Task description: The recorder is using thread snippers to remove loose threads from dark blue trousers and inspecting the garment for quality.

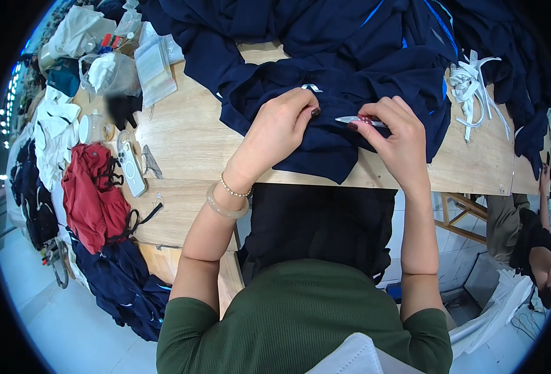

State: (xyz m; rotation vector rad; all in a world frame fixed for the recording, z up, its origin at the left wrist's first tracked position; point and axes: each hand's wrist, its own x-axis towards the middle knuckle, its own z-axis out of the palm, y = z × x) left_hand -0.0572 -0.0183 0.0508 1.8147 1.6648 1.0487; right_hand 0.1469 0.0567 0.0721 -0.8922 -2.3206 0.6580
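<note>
While the left hand (281,124) pinches a fold of the navy garment (325,118) flat against the desk (188,149), the right hand (394,134) is closed around a small pair of thread snips (355,119), their tip pointing toward the left fingertips. The garment lies directly under both hands, bunched up beyond them into a larger heap of the same dark cloth. This looks like trimming loose thread at a seam (the thread itself is too fine to make out). The next cut would call for keeping the fold taut and the blades clear of the fabric. Well to the left of the left hand lie a red garment (91,193) and a white phone (131,169); beyond the right hand sits a tangle of white straps (471,87).
</note>
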